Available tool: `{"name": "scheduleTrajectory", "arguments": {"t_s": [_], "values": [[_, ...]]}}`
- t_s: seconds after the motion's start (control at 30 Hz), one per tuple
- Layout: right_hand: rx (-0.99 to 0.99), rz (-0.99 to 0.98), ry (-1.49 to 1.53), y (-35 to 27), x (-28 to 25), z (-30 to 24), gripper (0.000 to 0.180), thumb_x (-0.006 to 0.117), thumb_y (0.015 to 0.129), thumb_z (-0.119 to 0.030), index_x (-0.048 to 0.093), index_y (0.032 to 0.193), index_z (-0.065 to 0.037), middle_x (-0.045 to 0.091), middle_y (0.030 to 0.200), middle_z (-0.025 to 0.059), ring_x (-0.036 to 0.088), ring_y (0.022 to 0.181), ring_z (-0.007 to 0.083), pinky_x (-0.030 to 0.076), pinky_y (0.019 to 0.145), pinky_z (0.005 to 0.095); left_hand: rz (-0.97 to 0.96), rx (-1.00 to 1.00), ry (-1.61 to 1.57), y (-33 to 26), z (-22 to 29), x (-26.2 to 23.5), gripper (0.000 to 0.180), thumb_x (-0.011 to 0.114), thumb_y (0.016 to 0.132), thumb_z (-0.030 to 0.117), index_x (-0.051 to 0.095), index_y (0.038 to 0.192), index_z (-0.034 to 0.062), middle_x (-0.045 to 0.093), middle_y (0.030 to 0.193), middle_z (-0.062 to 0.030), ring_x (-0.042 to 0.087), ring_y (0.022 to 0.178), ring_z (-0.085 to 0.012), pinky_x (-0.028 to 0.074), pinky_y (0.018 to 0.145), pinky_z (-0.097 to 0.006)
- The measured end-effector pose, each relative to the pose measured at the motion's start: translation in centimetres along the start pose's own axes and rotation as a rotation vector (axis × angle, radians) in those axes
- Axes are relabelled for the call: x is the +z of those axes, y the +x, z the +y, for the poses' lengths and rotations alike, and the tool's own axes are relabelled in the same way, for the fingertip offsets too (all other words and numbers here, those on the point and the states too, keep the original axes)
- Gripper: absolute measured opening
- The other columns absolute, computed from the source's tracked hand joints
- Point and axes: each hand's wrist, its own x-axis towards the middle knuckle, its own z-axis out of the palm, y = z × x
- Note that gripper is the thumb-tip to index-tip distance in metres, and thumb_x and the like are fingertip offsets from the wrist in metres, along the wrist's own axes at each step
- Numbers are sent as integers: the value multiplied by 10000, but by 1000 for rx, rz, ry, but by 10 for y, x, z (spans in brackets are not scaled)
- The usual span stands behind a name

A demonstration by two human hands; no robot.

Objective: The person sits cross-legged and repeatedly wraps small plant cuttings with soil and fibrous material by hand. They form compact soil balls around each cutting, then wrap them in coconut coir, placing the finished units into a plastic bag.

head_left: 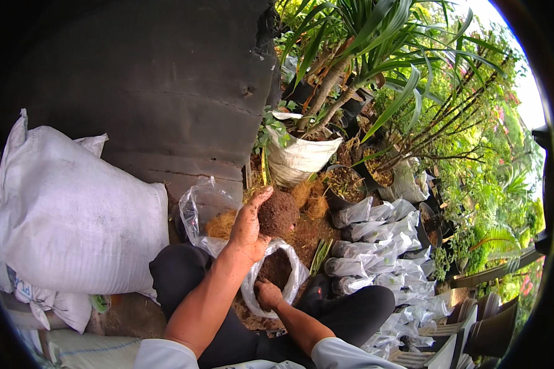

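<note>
My left hand [250, 229] is raised above an opened clear plastic bag [298, 270], its fingers curved round a rounded, dark brown clump of soil [278, 213]. Below it, the bag stands between my legs with its mouth folded outward and dark soil [274, 269] inside. My right hand [269, 296] is closed at the near side of the bag's mouth, over the soil; its lower fingers are hidden. Loose brown soil [314, 232] lies on the ground beyond the bag. A second clear plastic bag [198, 203] with fibrous brown material stands to the left.
Large white sacks [86, 215] are piled at the left. Rows of filled clear plastic bags [381, 246] stand at the right. Fibrous husks [316, 203] lie ahead, before a plant in a white sack [301, 157]. A dark sheet [166, 92] covers the far left; black pots [495, 329] lie lower right.
</note>
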Motion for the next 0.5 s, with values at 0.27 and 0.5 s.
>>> {"name": "scheduleTrajectory", "arguments": {"t_s": [0.27, 0.5], "values": [[51, 129, 227, 4, -14, 17, 345, 580, 686, -17, 788, 944, -115, 729, 891, 206, 723, 837, 354, 576, 812, 416, 15, -19, -46, 3, 2, -2, 237, 669, 888, 378, 591, 1040, 214, 657, 1055, -56, 666, 995, -268, 566, 747, -498], [178, 179, 511, 0, -70, 9, 302, 686, 712, -41, 779, 997, -85, 734, 917, 211, 735, 824, 304, 576, 814, 389, 83, -43, 39, -7, -1, -1, 284, 661, 881, 421, 590, 1047, 202, 661, 1028, -48, 659, 954, -249, 558, 739, -474]]}}
